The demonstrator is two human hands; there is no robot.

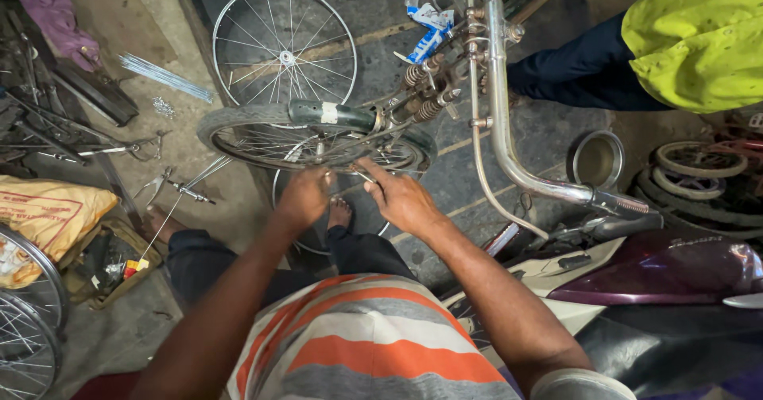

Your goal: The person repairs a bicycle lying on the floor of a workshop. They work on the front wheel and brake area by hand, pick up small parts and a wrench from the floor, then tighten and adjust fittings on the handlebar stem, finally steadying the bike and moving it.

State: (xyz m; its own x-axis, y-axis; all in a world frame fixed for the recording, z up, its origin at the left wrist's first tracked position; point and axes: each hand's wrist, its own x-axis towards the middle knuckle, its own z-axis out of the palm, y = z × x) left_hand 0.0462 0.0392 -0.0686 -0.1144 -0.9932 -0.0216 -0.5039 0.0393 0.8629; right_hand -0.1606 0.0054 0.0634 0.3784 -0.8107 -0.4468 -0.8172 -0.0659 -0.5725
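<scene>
Seen from above, in a crowded bicycle workshop: left hand (302, 197) curled into a loose fist at the near rim of a tyred bicycle wheel (238, 130), fingers closed around something too small to make out. Right hand (401, 200) just beside it, fingers pressed together and pinching a thin metal piece, possibly a spoke or small tool (364, 177), at the same rim. Wheel still mounted in an upturned bicycle frame (497, 90) of chrome tubing, lying over the middle of the concrete floor (199, 209). Bare spoked rim (284, 46) flat on the floor beyond it. Bundle of loose spokes (165, 76) toward the far left. Metal bowl (598, 160) to the right, near stacked tyres (699, 181). Another person's yellow sleeve (699, 34) at the far right corner.
</scene>
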